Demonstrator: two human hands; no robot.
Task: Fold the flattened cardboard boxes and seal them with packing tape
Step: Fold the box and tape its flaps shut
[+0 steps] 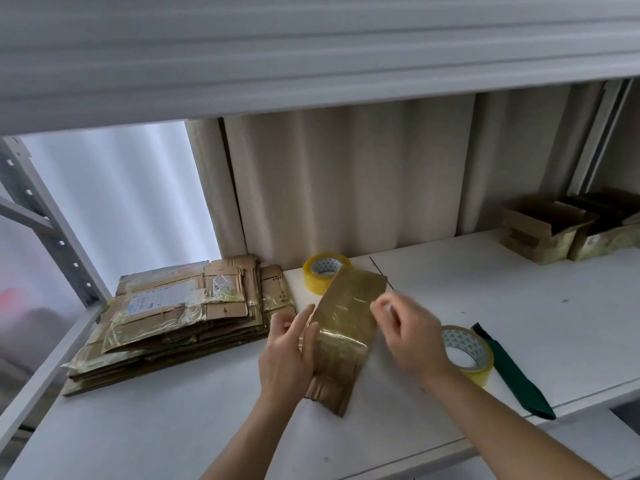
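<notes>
Our left hand (289, 344) grips the flattened box (343, 337); the right hand (403, 336) pinches its edge. We open it slowly, keeping the corners square.

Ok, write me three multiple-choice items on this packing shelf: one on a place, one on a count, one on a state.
1. Where does the stack of flattened boxes lie?
A. left of the hands
B. right of the hands
C. on the floor

2. How many tape rolls show?
A. one
B. two
C. four

3. The boxes at far right are:
A. flattened
B. taped shut
C. set up, tops open

Answers:
1 A, the stack sits on the shelf left of the left hand.
2 B, one roll behind the held box, one by the right hand.
3 C, their flaps stand up.
</notes>
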